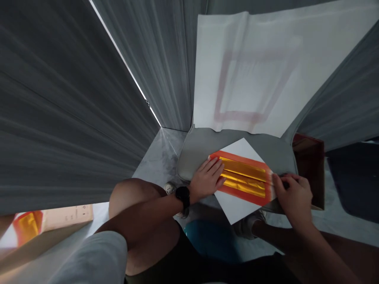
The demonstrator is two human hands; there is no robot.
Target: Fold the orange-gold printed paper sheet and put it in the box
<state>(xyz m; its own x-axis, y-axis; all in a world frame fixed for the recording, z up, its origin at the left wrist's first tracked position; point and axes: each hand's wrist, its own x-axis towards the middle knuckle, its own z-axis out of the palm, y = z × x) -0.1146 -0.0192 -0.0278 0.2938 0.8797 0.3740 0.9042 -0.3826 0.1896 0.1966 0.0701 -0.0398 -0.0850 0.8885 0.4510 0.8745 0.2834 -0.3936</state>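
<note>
A white sheet of paper point(231, 207) lies turned like a diamond on the grey chair seat point(194, 154), its front corner past the seat's edge. It carries an orange band around shiny gold foil strips point(244, 169). My left hand point(207, 177) rests flat on the sheet's left side, fingers stretched over the orange band and the ends of the foil. At the right edge, my right hand point(293, 193) is closed, thumb against the paper's edge and fingers curled. Part of what lies under those fingers is hidden.
Grey curtains point(59, 110) hang at left and behind. A large white sheet point(251, 90) with faint reddish bands covers the chair back. A cardboard box point(315, 173) stands right of the chair. Lower left, another box point(68, 218) bears an orange-and-gold sheet point(28, 227).
</note>
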